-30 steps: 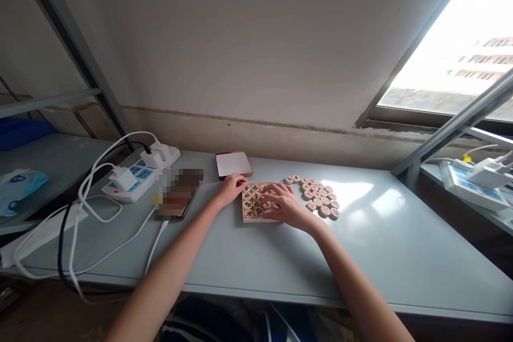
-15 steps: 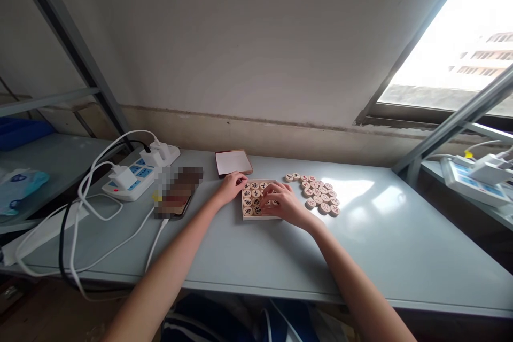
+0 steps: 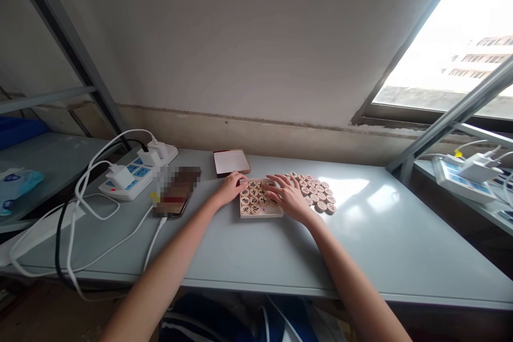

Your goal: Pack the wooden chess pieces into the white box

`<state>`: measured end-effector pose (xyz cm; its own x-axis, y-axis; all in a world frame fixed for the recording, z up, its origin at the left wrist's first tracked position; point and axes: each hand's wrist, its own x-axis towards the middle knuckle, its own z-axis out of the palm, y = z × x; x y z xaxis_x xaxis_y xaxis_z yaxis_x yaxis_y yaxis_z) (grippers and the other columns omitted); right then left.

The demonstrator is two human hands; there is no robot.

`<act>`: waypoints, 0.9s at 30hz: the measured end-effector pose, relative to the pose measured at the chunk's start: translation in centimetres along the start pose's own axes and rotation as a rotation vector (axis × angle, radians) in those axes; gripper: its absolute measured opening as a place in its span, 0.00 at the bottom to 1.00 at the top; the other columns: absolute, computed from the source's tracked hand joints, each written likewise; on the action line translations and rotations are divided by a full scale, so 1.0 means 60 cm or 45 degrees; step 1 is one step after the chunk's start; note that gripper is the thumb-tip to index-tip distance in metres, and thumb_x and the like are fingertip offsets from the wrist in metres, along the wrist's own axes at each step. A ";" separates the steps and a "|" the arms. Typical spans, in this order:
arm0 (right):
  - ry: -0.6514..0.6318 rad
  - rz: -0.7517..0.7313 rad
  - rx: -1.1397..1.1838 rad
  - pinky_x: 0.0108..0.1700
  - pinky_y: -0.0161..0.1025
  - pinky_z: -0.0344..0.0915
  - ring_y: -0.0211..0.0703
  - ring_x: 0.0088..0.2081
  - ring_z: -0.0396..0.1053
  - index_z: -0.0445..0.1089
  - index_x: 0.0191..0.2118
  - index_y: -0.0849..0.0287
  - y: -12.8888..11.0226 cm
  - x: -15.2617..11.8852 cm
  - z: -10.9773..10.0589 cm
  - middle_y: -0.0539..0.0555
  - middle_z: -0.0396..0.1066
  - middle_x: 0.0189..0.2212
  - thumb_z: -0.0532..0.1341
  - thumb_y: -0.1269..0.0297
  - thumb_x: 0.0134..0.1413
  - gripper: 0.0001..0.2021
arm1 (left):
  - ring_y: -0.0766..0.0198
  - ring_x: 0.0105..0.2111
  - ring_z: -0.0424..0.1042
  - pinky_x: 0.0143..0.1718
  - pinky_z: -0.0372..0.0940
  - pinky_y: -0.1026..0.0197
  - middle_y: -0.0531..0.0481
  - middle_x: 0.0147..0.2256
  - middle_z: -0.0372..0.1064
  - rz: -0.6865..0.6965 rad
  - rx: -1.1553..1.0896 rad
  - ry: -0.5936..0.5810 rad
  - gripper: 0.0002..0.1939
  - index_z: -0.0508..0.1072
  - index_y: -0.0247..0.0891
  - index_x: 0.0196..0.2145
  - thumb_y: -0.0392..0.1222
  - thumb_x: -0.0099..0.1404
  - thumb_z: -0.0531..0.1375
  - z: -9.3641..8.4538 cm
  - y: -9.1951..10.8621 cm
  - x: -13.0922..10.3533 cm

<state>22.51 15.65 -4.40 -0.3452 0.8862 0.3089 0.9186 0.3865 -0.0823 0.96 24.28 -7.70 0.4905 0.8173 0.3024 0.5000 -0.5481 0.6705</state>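
Note:
A shallow white box [image 3: 262, 216] sits on the grey desk, holding several round wooden pieces [image 3: 254, 200] with black characters. Its lower right part shows bare bottom. My left hand [image 3: 231, 187] rests at the box's upper left corner, its fingers close together; whether they pinch anything is hidden. Over the box's right side is my right hand [image 3: 289, 196], fingers spread, palm down, partly covering pieces there. Right beside that hand, a cluster of wooden pieces with mostly red characters [image 3: 320, 196] lies on the desk.
Behind the box lies an open lid [image 3: 231, 162] with a white inside. A phone [image 3: 176, 192], partly pixelated, and a power strip [image 3: 132, 184] with plugs and looping white cables [image 3: 82, 197] are on the left. Another power strip [image 3: 460, 176] stands far right.
My right hand has shifted a little to the right and its fingers have spread, uncovering the box's lower right part. My left hand stays at the box corner. The view has moved slightly.

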 end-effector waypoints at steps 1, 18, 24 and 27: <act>-0.005 0.001 0.016 0.58 0.57 0.44 0.49 0.57 0.53 0.67 0.49 0.43 -0.001 0.000 -0.001 0.48 0.58 0.57 0.44 0.55 0.63 0.18 | 0.59 0.41 0.67 0.44 0.62 0.58 0.45 0.40 0.66 -0.002 -0.003 0.000 0.10 0.70 0.36 0.37 0.41 0.62 0.53 0.000 0.001 0.000; 0.185 0.217 0.040 0.58 0.53 0.46 0.46 0.53 0.57 0.64 0.51 0.48 0.019 0.000 -0.004 0.51 0.62 0.53 0.42 0.59 0.63 0.18 | 0.59 0.41 0.67 0.44 0.62 0.58 0.45 0.39 0.65 -0.032 -0.045 -0.024 0.10 0.70 0.36 0.37 0.41 0.61 0.53 -0.003 0.006 0.000; 0.130 0.371 -0.207 0.58 0.66 0.35 0.53 0.60 0.48 0.58 0.56 0.58 0.068 -0.012 0.032 0.61 0.58 0.56 0.45 0.61 0.61 0.20 | 0.58 0.41 0.67 0.44 0.62 0.57 0.44 0.40 0.65 -0.026 -0.049 -0.018 0.11 0.69 0.35 0.37 0.43 0.62 0.53 -0.001 0.003 -0.001; 0.152 0.312 -0.224 0.57 0.67 0.34 0.53 0.58 0.50 0.62 0.52 0.57 0.068 -0.015 0.028 0.60 0.60 0.54 0.46 0.62 0.60 0.17 | 0.58 0.41 0.67 0.44 0.62 0.57 0.44 0.39 0.66 -0.016 -0.059 -0.005 0.10 0.70 0.35 0.37 0.43 0.61 0.53 -0.001 0.002 -0.002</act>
<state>26.22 16.88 -6.62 -0.0945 0.9072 0.4100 0.9943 0.1064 -0.0061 0.95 24.13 -7.62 0.4870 0.8234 0.2912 0.4728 -0.5288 0.7049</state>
